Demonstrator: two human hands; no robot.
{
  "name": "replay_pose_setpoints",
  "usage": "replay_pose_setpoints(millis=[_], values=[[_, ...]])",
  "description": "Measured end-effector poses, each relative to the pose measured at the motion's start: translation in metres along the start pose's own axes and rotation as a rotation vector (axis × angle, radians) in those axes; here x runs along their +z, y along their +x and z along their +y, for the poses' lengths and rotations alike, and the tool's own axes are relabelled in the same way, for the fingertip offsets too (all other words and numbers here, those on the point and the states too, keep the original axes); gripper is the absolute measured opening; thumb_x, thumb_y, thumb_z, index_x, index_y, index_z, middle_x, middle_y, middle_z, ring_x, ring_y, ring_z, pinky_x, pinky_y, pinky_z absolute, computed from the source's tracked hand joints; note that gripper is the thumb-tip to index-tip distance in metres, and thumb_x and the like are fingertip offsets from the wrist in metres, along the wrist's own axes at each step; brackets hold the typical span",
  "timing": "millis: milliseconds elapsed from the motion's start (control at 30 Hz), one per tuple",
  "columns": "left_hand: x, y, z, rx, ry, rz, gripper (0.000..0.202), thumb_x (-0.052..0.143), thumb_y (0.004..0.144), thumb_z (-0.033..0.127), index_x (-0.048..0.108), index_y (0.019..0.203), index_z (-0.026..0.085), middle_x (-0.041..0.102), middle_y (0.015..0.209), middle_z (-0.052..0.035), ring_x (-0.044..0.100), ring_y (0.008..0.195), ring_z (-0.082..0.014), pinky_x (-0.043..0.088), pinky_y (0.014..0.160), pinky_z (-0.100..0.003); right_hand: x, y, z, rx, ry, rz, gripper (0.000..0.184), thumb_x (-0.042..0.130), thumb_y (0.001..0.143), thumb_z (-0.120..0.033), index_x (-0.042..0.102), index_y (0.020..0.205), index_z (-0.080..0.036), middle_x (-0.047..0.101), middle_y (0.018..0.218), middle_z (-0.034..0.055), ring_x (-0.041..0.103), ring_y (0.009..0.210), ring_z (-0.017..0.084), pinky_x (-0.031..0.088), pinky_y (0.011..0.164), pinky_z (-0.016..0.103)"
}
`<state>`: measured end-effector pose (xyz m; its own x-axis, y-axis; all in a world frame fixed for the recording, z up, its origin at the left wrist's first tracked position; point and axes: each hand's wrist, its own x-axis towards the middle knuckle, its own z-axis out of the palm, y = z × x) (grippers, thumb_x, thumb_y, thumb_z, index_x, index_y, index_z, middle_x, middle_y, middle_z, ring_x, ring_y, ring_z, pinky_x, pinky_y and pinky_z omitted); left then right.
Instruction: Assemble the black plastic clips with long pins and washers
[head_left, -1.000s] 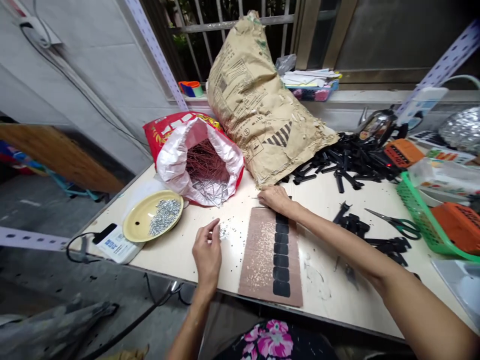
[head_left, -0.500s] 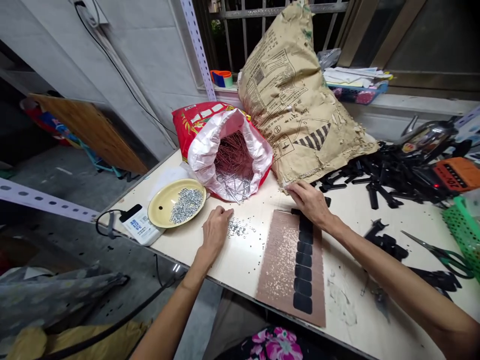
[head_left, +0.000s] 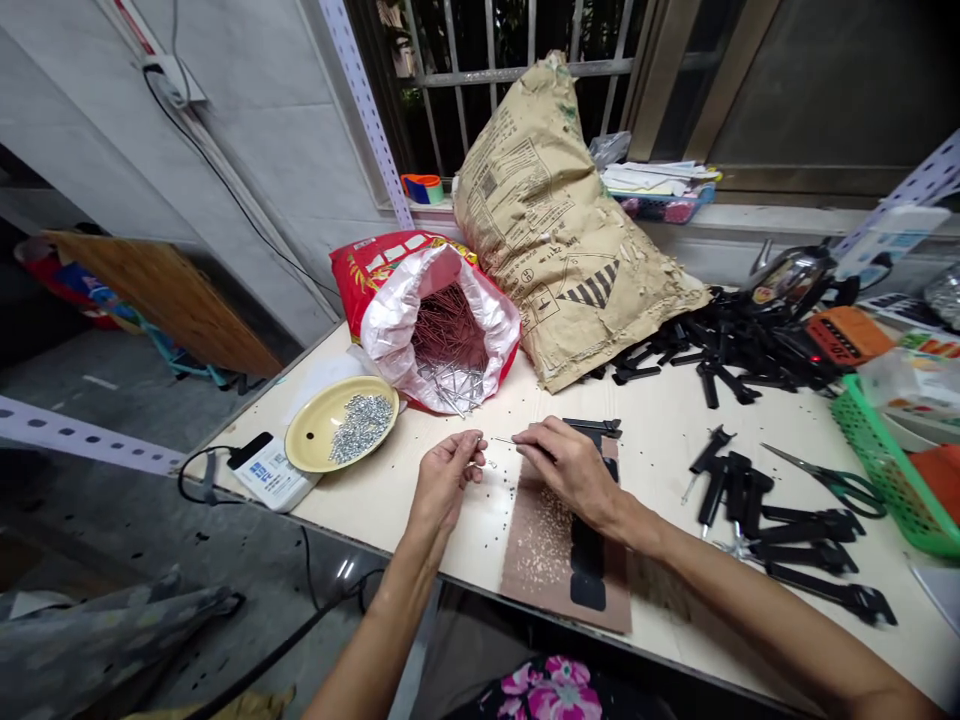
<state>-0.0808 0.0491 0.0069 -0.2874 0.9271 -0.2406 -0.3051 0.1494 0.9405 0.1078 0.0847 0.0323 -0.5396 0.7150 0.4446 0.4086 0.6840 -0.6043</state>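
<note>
My left hand (head_left: 448,478) is raised over the table with thumb and fingers pinched; a tiny metal piece seems to show at its fingertips, too small to name. Facing it, my right hand (head_left: 570,470) grips a thin metal pin (head_left: 502,440) that points left toward those fingertips, with a small gap visible. Under my right hand lies a brown board (head_left: 540,575) with pale specks and a column of black pads (head_left: 588,592), partly covered by the hand. A black plastic part (head_left: 592,428) rests at the board's far end.
Left of my hands stand a yellow dish (head_left: 300,452) of small metal pieces and an open red-and-white bag (head_left: 382,315) of pins. Behind leans a large paper sack (head_left: 555,250). To the right are black plastic parts (head_left: 735,490), scissors (head_left: 832,480) and a green basket (head_left: 862,450).
My left hand has lifted off the loose metal pieces on the table. My right hand has moved left and nearer from the sack's lower edge, now showing a pin. The view has shifted.
</note>
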Motion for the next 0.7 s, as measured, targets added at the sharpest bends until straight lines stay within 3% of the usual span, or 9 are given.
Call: replay_pose_setpoints(millis=[100,267,533,700], values=[[0.024,-0.017,0.003,-0.079,-0.257,-0.060,0.034,0.080,0.060,0.032,0.065,0.082,0.011,0.063,0.071,-0.0013,0.056,0.057,-0.0072,0.049,0.054,-0.020,-0.003,-0.006,-0.006,0.014,-0.037,0.020,0.020,0.046,0.093,-0.026,0.063,0.100,-0.019,0.060,0.088,0.0056,0.059,0.078,0.015,0.050,0.073,0.029],[0.044,-0.027,0.004,-0.110,-0.336,-0.072,0.035,0.083,0.055,0.028,0.066,0.079,0.010,0.065,0.068,-0.0018,0.059,0.056,-0.0079,0.054,0.061,-0.022,-0.014,-0.015,-0.011,0.024,-0.173,0.032,0.020,0.045,0.094,-0.023,0.063,0.099,-0.019,0.060,0.087,0.0044,0.058,0.076,0.013,0.046,0.066,0.024],[0.051,-0.032,0.004,-0.018,-0.187,-0.032,0.032,0.080,0.059,0.032,0.067,0.078,0.010,0.066,0.066,-0.0014,0.059,0.056,-0.0084,0.052,0.061,-0.023,-0.023,-0.021,-0.015,-0.024,-0.421,0.057,0.021,0.043,0.095,-0.025,0.063,0.089,-0.021,0.059,0.082,0.0035,0.055,0.076,0.014,0.038,0.060,0.024],[0.044,-0.029,0.004,-0.021,-0.041,-0.091,0.029,0.077,0.063,0.033,0.068,0.078,0.010,0.065,0.065,-0.0016,0.059,0.055,-0.0087,0.052,0.062,-0.024,-0.027,-0.026,-0.013,-0.175,-0.572,0.042,0.023,0.040,0.095,-0.018,0.063,0.089,-0.020,0.060,0.082,0.0049,0.052,0.080,0.016,0.037,0.066,0.028]])
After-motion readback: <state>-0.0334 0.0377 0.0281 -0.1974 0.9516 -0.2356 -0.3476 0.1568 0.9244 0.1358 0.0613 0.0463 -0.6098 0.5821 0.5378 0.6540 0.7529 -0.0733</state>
